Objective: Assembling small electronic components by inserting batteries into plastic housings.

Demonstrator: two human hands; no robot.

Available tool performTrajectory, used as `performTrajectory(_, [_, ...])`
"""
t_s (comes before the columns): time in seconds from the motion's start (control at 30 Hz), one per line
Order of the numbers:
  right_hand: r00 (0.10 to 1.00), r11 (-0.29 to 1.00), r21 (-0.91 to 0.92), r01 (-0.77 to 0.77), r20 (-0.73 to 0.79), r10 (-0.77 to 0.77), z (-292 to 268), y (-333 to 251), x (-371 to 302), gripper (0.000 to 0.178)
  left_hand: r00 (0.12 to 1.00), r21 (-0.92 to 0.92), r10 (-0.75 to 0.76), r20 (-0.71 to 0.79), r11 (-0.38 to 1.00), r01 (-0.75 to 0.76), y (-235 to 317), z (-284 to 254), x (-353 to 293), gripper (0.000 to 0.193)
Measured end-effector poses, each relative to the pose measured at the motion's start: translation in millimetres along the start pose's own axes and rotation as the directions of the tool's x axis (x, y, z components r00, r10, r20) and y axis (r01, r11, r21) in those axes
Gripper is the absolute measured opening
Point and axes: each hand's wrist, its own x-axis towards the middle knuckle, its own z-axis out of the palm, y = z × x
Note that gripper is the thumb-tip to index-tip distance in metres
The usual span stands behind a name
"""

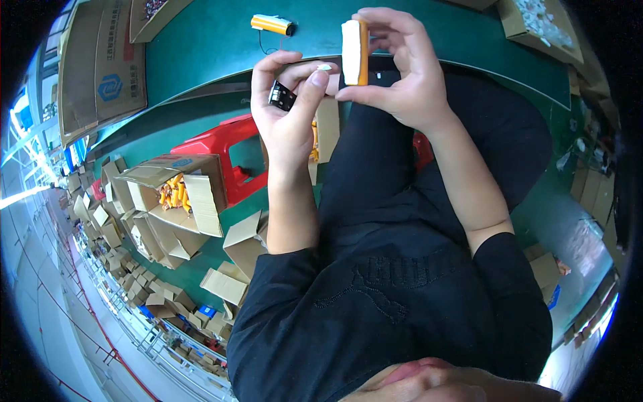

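My right hand (415, 74) grips an orange battery pack (364, 57) upright between thumb and fingers; a white strip (351, 52) covers its left face. Close by on the left, my left hand (288, 100) is closed around a small black part (282, 96) with a shiny silver spot, held against the palm. Between its thumb and forefinger is a tiny pale piece (324, 68), too small to name. Beyond both hands, another orange battery pack (271, 25) with a white top and a black end lies on the green table (201, 60), a thin wire beside it.
A large cardboard box (104, 74) stands at the table's left end. An open box of white pieces (539, 23) sits at the far right. Below left, a red stool (231, 157) stands by a carton of orange packs (175, 194). Several more cartons fill the floor.
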Motion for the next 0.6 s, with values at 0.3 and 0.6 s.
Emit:
performTrajectory(0.3, [0.998, 0.978, -0.208, 0.021, 0.066, -0.007, -3.0, -5.5, -0.3, 0.09, 0.999, 0.01, 0.042, 0.025, 0.999, -0.042, -7.3, -14.9, -3.5, 0.033])
performTrajectory(0.6, [0.997, 0.941, -0.334, -0.043, 0.04, 0.06, 0.3, 2.0, 4.4, 0.079, 0.979, 0.197, 0.203, 0.019, 0.959, -0.203, 2.5, -11.0, -11.3, 0.005])
